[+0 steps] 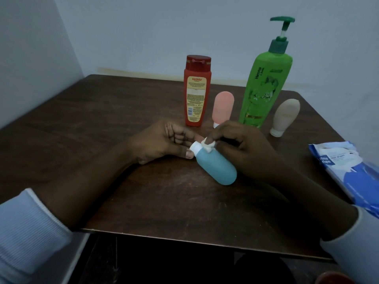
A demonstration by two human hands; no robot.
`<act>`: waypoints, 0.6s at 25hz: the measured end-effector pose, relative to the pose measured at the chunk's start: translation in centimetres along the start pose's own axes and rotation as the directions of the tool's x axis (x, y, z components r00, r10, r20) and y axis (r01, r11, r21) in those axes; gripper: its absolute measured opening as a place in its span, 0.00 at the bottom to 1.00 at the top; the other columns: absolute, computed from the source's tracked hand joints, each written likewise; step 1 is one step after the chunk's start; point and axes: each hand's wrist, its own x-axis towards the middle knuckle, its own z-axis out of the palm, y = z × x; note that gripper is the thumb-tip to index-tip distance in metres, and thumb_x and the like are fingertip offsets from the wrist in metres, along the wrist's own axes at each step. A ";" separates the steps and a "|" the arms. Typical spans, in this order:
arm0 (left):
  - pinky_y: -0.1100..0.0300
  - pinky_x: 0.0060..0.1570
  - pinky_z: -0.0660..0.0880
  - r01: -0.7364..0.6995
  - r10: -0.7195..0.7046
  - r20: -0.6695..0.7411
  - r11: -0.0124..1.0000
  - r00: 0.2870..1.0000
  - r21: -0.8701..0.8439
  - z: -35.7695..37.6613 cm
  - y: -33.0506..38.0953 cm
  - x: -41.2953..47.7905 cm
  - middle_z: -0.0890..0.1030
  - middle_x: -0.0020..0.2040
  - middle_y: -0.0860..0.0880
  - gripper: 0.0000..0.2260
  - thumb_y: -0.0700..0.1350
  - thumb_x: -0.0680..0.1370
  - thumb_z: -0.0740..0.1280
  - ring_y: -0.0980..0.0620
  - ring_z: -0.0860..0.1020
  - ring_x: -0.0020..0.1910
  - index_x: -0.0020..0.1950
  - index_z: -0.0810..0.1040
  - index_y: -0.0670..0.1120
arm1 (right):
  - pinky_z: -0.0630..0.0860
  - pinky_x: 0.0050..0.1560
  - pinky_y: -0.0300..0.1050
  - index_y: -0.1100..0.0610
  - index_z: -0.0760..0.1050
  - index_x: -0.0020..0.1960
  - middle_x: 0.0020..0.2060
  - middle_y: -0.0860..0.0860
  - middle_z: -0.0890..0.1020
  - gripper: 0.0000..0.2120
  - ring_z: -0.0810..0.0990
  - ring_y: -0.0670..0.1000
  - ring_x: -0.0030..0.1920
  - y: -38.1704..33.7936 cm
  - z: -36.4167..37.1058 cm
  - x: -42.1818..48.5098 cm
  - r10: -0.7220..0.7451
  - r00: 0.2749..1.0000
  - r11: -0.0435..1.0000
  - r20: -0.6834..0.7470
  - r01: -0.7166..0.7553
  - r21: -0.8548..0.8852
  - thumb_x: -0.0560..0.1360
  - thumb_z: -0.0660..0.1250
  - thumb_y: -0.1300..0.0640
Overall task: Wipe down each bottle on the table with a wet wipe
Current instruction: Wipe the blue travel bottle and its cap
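A small blue bottle (217, 167) with a white cap lies tilted at the middle of the dark wooden table (102, 111). My left hand (162, 142) pinches its white cap between thumb and forefinger. My right hand (244, 148) pinches a bunched white wet wipe (208, 145) and presses it on the bottle's neck. Behind stand a red bottle (195, 93), a pink squeeze bottle (223, 109) on its cap, a tall green pump bottle (262, 87) and a beige squeeze bottle (285, 117) on its cap.
A blue and white pack of wet wipes (348, 171) lies at the table's right edge. Pale walls close in behind and on the left. The table's front edge runs just under my forearms.
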 end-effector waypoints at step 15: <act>0.60 0.52 0.82 -0.109 0.060 -0.244 0.975 0.968 -0.192 -0.3 0.1 0.1 0.87 0.58 0.44 0.15 0.28 0.78 0.67 0.49 0.85 0.58 0.63 0.81 0.39 | 0.75 0.58 0.39 0.46 0.74 0.64 0.61 0.41 0.75 0.24 0.75 0.45 0.62 -0.2 -2.8 -1.4 0.066 0.974 0.993 0.217 -0.086 0.083 0.71 0.76 0.49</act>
